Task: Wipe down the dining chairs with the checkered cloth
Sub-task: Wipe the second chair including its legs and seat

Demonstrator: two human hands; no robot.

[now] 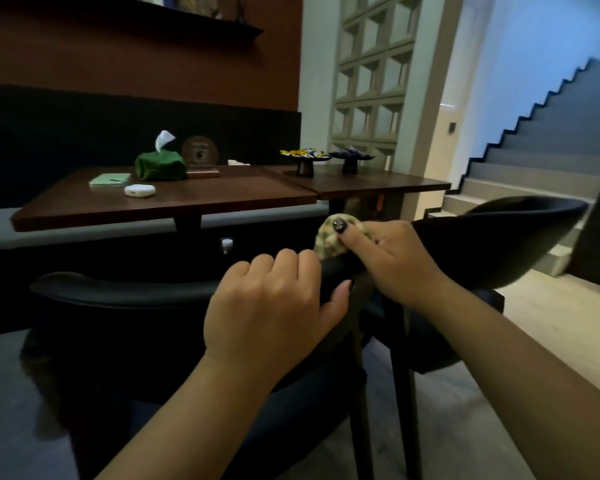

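Note:
A black dining chair (118, 292) with a curved backrest fills the lower middle of the head view. My left hand (271, 306) grips the top rail of that backrest, fingers curled over it. My right hand (395, 258) holds the bunched checkered cloth (329, 237), green and cream, against the rail just right of my left hand, thumb on top of the cloth. Most of the cloth is hidden under my fingers. The right end of the curved backrest (499, 237) sweeps up toward the stairs.
Two dark wooden tables (194, 206) stand beyond the chair with a green tissue box (160, 166), a green phone (110, 180), a white earbud case (140, 190) and two black candy stands (303, 161). A dark bench lines the wall. Stairs (534, 161) rise at right.

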